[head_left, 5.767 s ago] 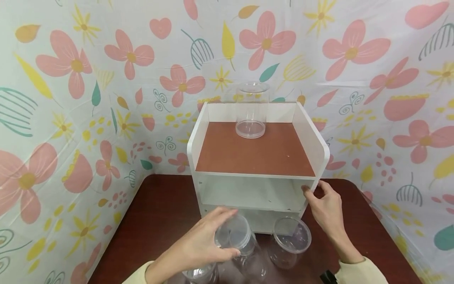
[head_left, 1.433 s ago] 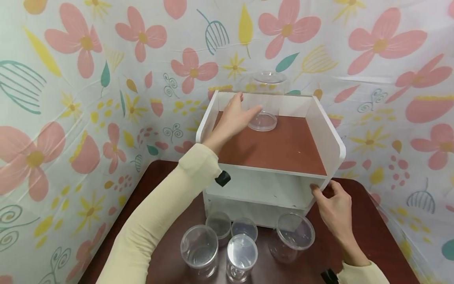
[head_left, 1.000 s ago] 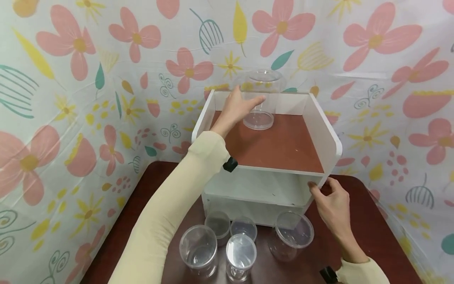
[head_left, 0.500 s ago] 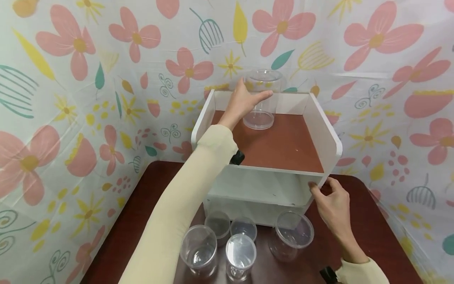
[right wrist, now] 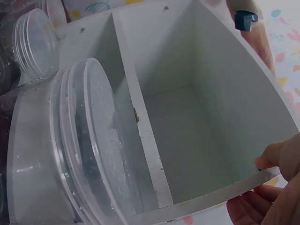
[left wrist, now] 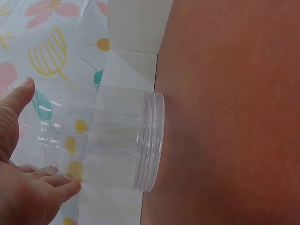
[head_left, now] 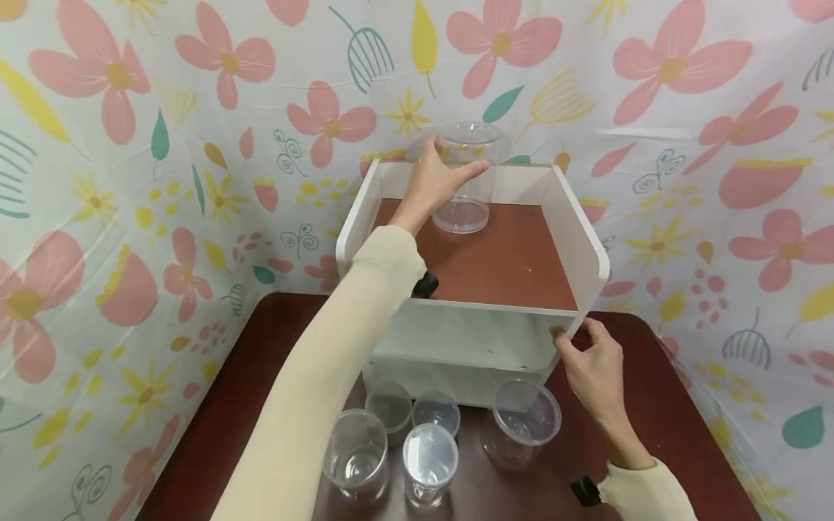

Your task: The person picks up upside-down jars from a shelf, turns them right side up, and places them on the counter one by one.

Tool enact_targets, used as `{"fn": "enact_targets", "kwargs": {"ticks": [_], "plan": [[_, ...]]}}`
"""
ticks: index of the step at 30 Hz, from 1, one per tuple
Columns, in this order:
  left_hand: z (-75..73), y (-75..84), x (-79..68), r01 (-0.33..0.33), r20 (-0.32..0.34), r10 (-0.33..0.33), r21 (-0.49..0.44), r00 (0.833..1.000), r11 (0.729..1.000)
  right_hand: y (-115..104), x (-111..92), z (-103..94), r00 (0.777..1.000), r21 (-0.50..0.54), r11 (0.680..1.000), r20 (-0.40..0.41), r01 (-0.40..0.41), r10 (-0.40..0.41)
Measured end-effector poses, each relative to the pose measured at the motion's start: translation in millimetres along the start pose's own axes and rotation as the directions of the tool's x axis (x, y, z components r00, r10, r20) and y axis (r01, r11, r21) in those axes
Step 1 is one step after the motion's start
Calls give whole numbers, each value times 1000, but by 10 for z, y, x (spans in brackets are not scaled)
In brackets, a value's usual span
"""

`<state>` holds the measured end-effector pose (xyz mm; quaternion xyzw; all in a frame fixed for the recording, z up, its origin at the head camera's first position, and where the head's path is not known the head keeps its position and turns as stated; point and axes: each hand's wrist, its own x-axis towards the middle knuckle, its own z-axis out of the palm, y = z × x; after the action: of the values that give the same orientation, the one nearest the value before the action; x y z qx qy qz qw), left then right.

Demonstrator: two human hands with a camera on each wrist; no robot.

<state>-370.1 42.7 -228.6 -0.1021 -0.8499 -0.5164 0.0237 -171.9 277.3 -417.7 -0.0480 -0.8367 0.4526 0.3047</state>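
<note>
A tall clear plastic jar [head_left: 461, 181] stands on the brown top board [head_left: 508, 260] of a white shelf unit, its ridged end down. My left hand [head_left: 433, 181] is at the jar's left side, thumb in front and fingers behind. In the left wrist view, thumb and fingers span the clear jar wall [left wrist: 117, 131] near its upper part. Low at the unit's right, my right hand [head_left: 593, 365] grips the front edge of the white side panel [right wrist: 220, 199], thumb inside and fingers outside.
Several clear jars stand on the dark red table [head_left: 287, 347] before the unit, among them a wide jar [head_left: 521, 423] at right and a smaller lidded jar [head_left: 430, 463] in the middle. Floral cloth [head_left: 228, 181] hangs behind. Open compartments [head_left: 456, 333] lie under the top board.
Earlier my left hand held a jar low over the table. It has since risen to the jar on the top board and closed around it. My right hand keeps its grip.
</note>
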Motion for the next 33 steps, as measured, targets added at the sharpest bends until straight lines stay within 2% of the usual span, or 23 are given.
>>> {"fn": "enact_targets", "kwargs": {"ticks": [5, 8, 13, 19, 33], "plan": [[-80, 111, 68, -18, -15, 19, 20, 1000, 1000, -57, 121, 30, 999, 6, 1000, -16, 30, -30], [-120, 186, 91, -18, -14, 18, 40, 1000, 999, -83, 159, 36, 1000, 13, 1000, -20, 22, -22], [-170, 239, 32, 3, 4, -3, 42, 1000, 999, -97, 114, 43, 1000, 11, 1000, -17, -8, 8], [-247, 222, -77, -7, -16, 7, 0, 1000, 1000, -91, 69, 55, 1000, 9, 1000, 0, -17, 17], [-353, 99, -347, 1, 33, 1, -50, 999, 999, -39, -39, -10, 998, -11, 998, 14, -60, 61]]}}
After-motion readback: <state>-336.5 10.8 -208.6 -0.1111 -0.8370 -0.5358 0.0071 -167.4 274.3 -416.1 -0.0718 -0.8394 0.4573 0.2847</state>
